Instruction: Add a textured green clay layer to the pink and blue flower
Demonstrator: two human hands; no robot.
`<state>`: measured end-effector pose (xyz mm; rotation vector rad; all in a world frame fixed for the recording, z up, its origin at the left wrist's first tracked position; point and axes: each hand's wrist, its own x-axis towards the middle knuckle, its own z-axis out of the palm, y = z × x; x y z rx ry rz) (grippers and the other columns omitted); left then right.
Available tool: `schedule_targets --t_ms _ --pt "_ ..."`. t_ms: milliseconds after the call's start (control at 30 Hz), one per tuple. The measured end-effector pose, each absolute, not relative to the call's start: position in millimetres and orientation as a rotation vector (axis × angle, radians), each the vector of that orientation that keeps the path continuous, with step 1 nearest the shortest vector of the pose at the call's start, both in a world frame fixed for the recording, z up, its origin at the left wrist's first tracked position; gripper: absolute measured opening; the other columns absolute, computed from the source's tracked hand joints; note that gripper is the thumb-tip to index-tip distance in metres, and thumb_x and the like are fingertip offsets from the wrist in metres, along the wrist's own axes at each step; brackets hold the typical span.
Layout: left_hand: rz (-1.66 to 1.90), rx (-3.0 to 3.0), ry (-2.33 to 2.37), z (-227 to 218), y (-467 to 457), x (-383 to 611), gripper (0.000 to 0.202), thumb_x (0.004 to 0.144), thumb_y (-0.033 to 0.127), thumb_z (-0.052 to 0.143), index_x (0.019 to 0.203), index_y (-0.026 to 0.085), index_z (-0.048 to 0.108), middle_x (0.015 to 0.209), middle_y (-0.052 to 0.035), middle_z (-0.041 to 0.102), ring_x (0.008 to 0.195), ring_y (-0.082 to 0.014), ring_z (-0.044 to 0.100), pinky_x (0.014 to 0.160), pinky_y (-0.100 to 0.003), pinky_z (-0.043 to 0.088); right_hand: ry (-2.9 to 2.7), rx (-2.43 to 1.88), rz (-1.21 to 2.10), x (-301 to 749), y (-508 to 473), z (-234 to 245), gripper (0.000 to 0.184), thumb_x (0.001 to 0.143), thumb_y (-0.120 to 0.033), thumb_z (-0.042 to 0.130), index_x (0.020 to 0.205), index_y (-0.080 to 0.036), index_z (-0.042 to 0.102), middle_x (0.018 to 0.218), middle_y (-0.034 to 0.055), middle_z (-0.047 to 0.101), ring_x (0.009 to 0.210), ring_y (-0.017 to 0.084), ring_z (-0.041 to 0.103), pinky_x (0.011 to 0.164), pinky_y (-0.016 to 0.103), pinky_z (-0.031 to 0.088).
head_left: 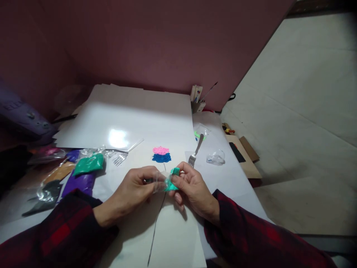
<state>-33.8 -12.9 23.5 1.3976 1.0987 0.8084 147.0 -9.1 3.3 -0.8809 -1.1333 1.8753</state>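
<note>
My left hand (134, 191) and my right hand (192, 190) meet over a white sheet (139, 123), both pinched on a small clear plastic packet of teal-green clay (170, 180). The left fingers grip the clear plastic end, the right fingers grip the clay end. Just beyond them lies a small pink and blue clay piece (161, 154), flat on the sheet. A metal fork (195, 150) rests to the right of it, near my right hand.
At the left lie a clear plastic fork (122, 154) and several clay packets: green (88, 163), purple (79, 182), brown, black. A crumpled clear wrapper (215, 158) lies at the right. Pens stand in a holder (197, 99) by the maroon wall. Cardboard lies on the floor.
</note>
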Motion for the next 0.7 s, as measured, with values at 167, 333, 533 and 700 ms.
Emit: schedule_targets --t_ms 167,333,533,700 --pt "0.755 1.439 1.038 23.6 -12.2 -36.8 0.019 0.084 0.03 0.058 0.073 0.015 0.062 0.072 -0.0016 0.058 0.066 -0.0124 0.053 0.057 -0.024 0.043 -1.142 -0.894 1.878 147.7 -8.8 3.9 0.029 0.084 -0.039 0.062 0.083 -0.022 0.039 0.056 -0.006 0.063 0.031 0.004 0.045 0.027 0.013 0.04" --pt "0.751 1.191 0.959 21.0 -7.4 -39.4 0.026 0.081 0.038 0.061 0.07 0.014 0.059 0.058 0.0018 0.052 0.05 -0.0091 0.046 0.046 -0.021 0.04 -1.111 -0.878 1.893 148.5 -9.2 4.7 0.028 0.084 -0.037 0.063 0.084 -0.022 0.039 0.054 -0.0073 0.061 0.031 0.004 0.041 0.028 0.013 0.04" --pt "0.785 1.131 1.014 21.8 -6.7 -39.1 0.026 0.078 0.039 0.064 0.083 0.013 0.066 0.056 0.0015 0.054 0.048 -0.0096 0.046 0.044 -0.021 0.04 -1.102 -0.869 1.885 148.3 -7.2 4.2 0.028 0.084 -0.036 0.063 0.084 -0.022 0.039 0.054 -0.0071 0.061 0.031 0.004 0.041 0.028 0.013 0.041" --pt "0.719 1.299 1.024 28.1 -8.8 -37.7 0.016 0.076 0.029 0.067 0.08 0.014 0.07 0.079 -0.0037 0.062 0.061 -0.0116 0.052 0.052 -0.023 0.041 -1.113 -0.873 1.882 148.1 -8.9 2.5 0.027 0.084 -0.037 0.062 0.083 -0.022 0.039 0.056 -0.0062 0.062 0.031 0.004 0.042 0.027 0.013 0.04"
